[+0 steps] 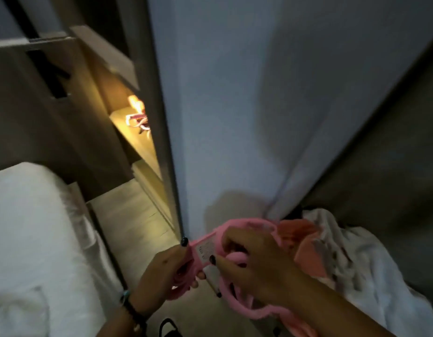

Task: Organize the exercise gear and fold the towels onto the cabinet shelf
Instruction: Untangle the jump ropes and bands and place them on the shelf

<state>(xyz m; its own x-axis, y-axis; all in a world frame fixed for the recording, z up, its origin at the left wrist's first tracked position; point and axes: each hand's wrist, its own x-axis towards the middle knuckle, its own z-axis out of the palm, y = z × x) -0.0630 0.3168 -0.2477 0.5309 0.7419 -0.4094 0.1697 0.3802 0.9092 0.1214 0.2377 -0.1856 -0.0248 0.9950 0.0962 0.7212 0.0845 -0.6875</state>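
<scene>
A pink strap-like piece of exercise gear (237,227) with a white label is held low in the middle of the view, in front of the cabinet door. My left hand (162,273) grips its left end. My right hand (254,259) pinches it beside the label, and the rest of the pink loop hangs under my right wrist. On a lit cabinet shelf (135,139) lies a small pink and white strap item (137,120), half hidden by the door edge. A white towel (371,261) lies crumpled at the lower right with an orange cloth (305,244) on it.
A large pale cabinet door (234,105) fills the centre, its metal edge close to my left hand. A bed with white bedding (33,229) stands on the left. Wood floor (132,215) shows between bed and cabinet. A black object (168,328) lies at the bottom edge.
</scene>
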